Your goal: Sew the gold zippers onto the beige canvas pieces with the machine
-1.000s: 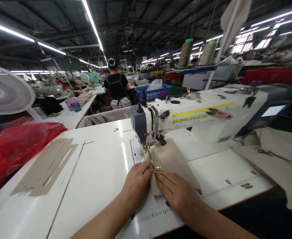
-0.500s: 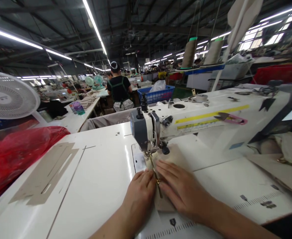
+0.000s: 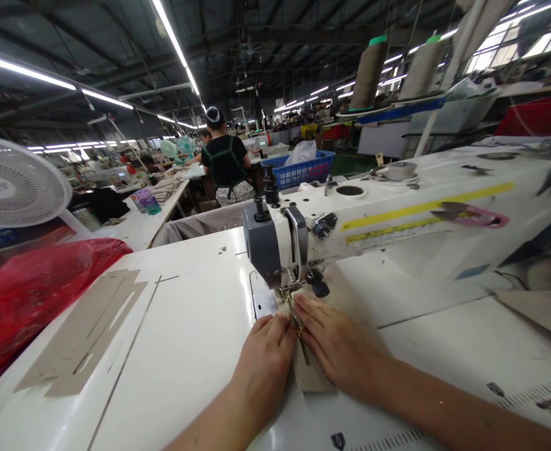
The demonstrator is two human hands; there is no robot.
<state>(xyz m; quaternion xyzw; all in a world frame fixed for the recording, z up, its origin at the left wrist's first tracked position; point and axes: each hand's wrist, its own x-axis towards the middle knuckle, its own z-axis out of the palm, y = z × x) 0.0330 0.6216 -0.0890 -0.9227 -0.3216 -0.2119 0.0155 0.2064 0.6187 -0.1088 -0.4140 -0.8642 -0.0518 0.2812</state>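
A white industrial sewing machine [image 3: 397, 213] stands on the white table [image 3: 181, 338], its grey head and needle at the middle. My left hand [image 3: 266, 357] lies flat on a beige fabric piece [image 3: 310, 373] just left of a gold zipper [image 3: 298, 322] that runs under the presser foot. On the zipper's right side my right hand [image 3: 339, 344] presses the same fabric, fingertips close to the needle. Both hands lie palm down with fingers together, holding the fabric flat.
A beige cardboard template [image 3: 87, 329] lies on the table's left. A red plastic bag [image 3: 31, 288] and a white fan [image 3: 15, 181] sit at the far left. A person in a black top [image 3: 223, 160] works at a table behind. Thread cones [image 3: 372, 72] stand above the machine.
Both hands have slid forward toward the needle with the fabric. The zipper has fed further under the presser foot, and less of it shows in front.
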